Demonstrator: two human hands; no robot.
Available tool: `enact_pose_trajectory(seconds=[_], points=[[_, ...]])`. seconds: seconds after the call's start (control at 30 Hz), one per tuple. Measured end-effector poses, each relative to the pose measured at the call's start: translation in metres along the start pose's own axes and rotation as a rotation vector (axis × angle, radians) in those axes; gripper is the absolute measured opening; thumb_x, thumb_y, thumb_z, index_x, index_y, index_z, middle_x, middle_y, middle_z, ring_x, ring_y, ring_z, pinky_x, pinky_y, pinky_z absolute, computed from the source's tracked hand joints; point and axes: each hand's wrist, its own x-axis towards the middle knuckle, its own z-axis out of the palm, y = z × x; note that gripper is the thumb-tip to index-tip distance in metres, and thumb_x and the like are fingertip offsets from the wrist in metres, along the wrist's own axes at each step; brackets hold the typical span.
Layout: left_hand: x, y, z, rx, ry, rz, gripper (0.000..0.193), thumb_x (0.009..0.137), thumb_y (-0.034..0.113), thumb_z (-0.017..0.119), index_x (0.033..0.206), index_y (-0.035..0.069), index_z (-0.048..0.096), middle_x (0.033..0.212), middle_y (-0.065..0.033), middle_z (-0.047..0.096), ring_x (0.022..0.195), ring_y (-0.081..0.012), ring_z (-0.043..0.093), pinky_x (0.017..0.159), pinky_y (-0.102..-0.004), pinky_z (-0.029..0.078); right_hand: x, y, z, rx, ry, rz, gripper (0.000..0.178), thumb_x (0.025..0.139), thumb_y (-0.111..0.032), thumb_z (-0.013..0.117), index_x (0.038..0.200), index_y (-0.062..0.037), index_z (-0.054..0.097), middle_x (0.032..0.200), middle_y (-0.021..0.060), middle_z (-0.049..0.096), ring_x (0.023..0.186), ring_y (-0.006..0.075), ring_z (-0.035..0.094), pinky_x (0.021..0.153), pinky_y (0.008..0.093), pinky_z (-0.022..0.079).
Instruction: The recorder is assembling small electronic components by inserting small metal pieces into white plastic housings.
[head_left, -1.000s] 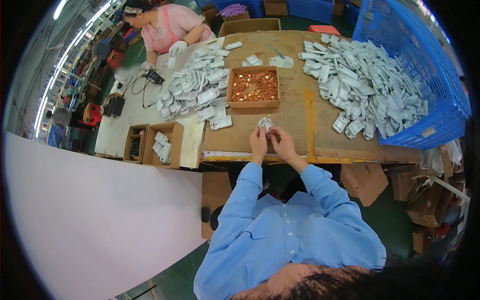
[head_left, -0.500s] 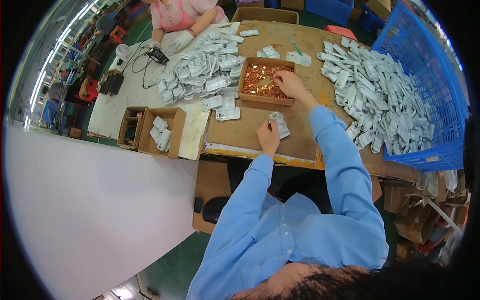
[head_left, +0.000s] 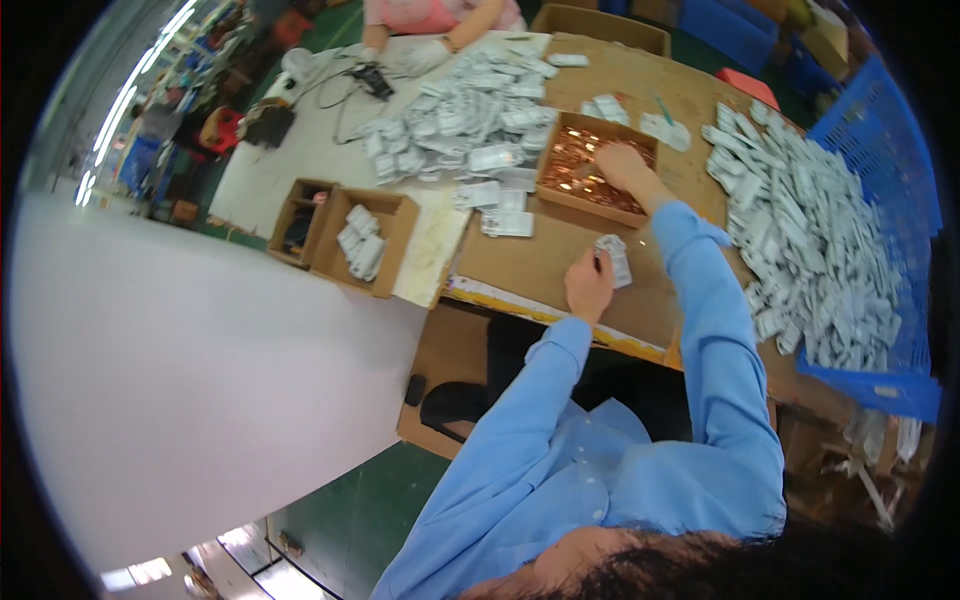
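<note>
My left hand [head_left: 590, 284] is closed on a white plastic housing [head_left: 616, 262], a small shallow tray-like casing held just above the table's near edge. My right hand [head_left: 622, 166] reaches into a cardboard box [head_left: 590, 207] of small shiny copper-coloured metal pieces [head_left: 572, 163]. Its fingers are curled down among the pieces, and their tips are hidden, so what they pinch cannot be made out. Left of that box lies a heap of white housings [head_left: 455, 125], with a few [head_left: 507, 223] at its near end close to my left hand.
At the right, more white housings [head_left: 800, 230] spill from a tipped blue crate [head_left: 905, 180]. A divided cardboard box [head_left: 395, 245] with a few housings stands at the left edge. Across the table, a person's gloved hand [head_left: 425, 58] rests near a black device [head_left: 372, 80] with cables.
The whole view has turned, so the table appears farther right and tilted. My right hand still works in the copper pieces; my left hand keeps its hold on the white housing.
</note>
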Motion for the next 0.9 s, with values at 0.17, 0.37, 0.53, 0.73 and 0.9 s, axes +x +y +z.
enact_pose_trajectory(seconds=[0.17,0.37,0.53,0.73,0.9], points=[[-0.003,0.003,0.001,-0.087,0.006,0.025,0.026,0.092,0.027,0.054,0.082,0.004,0.058,0.076,-0.0233,0.063,0.072,-0.0445,0.06,0.064,-0.0528,0.047,-0.007,-0.002,-0.004,-0.038,-0.063,0.033,0.014,0.079,-0.004,0.059,0.086,-0.0034,0.071,0.094,0.0167,0.07,0.094,0.0324,0.067,0.081,0.0429,0.054],[-0.003,0.005,-0.003,-0.083,0.029,0.041,0.024,0.091,0.024,0.056,0.083,0.001,0.058,0.075,-0.0244,0.062,0.072,-0.0447,0.059,0.063,-0.0513,0.046,0.002,-0.003,0.002,-0.085,-0.067,-0.006,0.013,0.079,-0.005,0.059,0.084,-0.0035,0.071,0.092,0.0162,0.07,0.089,0.032,0.068,0.076,0.0423,0.055],[-0.002,0.004,-0.002,-0.069,0.009,0.035,0.024,0.091,0.024,0.055,0.082,0.002,0.057,0.074,-0.0241,0.062,0.071,-0.0448,0.059,0.063,-0.0524,0.046,0.003,-0.007,-0.002,-0.064,-0.078,0.014,0.011,0.076,-0.005,0.061,0.081,-0.0034,0.071,0.093,0.0159,0.07,0.091,0.0315,0.068,0.077,0.0416,0.055],[-0.001,0.004,-0.001,-0.056,0.008,0.038,0.024,0.091,0.024,0.055,0.082,0.002,0.057,0.074,-0.0241,0.062,0.071,-0.0445,0.059,0.063,-0.0522,0.046,0.007,-0.004,0.003,-0.069,-0.071,-0.005,0.01,0.075,-0.004,0.062,0.081,-0.0038,0.07,0.093,0.0151,0.069,0.089,0.0312,0.068,0.075,0.0419,0.055],[0.0,0.005,0.0,-0.051,0.014,0.047,0.023,0.091,0.022,0.056,0.082,0.001,0.057,0.074,-0.024,0.062,0.071,-0.0439,0.059,0.063,-0.0511,0.046,0.012,-0.002,0.006,-0.096,-0.051,-0.036,0.015,0.081,-0.006,0.057,0.084,-0.0042,0.071,0.089,0.0158,0.07,0.087,0.0306,0.069,0.072,0.0417,0.056]])
